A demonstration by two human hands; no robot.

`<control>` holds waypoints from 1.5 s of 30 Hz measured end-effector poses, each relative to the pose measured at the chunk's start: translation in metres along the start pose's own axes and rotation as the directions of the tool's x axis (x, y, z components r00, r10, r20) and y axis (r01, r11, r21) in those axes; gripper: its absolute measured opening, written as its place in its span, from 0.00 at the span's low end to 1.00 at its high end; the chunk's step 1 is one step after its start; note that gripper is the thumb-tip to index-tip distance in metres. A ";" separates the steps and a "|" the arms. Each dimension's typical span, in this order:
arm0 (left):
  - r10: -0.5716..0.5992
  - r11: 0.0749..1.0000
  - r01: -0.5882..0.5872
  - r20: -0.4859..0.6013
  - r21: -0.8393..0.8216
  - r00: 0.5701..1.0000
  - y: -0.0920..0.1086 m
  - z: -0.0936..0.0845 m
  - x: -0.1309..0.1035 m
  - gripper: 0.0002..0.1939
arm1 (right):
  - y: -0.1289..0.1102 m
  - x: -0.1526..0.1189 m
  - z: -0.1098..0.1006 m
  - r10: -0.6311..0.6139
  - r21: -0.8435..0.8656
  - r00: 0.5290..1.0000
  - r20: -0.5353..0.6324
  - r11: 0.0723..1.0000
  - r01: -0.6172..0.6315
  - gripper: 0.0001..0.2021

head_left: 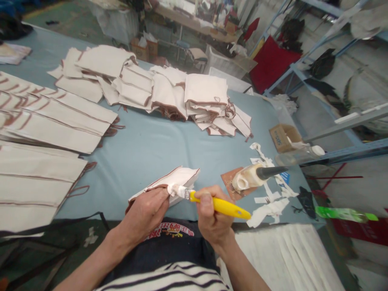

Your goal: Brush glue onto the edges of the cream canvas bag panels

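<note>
You hold a brush to a white cloth piece.
Your right hand is wrapped around the yellow handle, and your left hand pinches the brown-edged cloth at the near side of the blue table; the messy white tip touches it beside your left fingers. To the right are torn white scraps and a cream bottle with a dark spout. Farther off lies a row of cloth piles.
</note>
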State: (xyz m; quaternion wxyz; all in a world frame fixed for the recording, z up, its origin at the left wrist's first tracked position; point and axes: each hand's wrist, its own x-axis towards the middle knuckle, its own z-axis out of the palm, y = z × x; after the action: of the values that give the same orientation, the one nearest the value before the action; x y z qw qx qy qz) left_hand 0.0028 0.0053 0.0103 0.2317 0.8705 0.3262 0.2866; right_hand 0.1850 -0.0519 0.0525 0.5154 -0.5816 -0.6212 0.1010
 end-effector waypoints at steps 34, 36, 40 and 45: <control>-0.083 0.981 0.088 0.035 -0.173 0.996 -0.001 0.008 -0.001 0.16 | 0.022 -0.006 0.002 0.384 0.307 0.887 0.257 0.838 -0.452 0.17; -0.148 0.965 0.155 0.051 -0.212 0.988 -0.002 0.007 -0.001 0.15 | 0.023 -0.007 -0.004 0.407 0.295 0.875 0.263 0.829 -0.474 0.17; -0.374 0.853 0.408 0.163 -0.325 0.913 -0.001 0.000 0.005 0.16 | 0.019 0.001 -0.010 0.443 0.364 0.887 0.133 0.810 -0.460 0.17; -0.481 0.576 0.626 0.401 -0.526 0.780 0.002 -0.012 0.016 0.16 | 0.016 0.006 -0.002 0.343 0.440 0.938 0.049 0.836 -0.328 0.16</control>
State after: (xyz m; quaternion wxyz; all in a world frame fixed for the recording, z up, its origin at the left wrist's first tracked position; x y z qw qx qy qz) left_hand 0.0057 0.0178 0.0255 0.6224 0.6175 0.4392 0.1960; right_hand 0.1974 -0.0436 0.0451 0.6178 -0.5507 -0.4620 0.3186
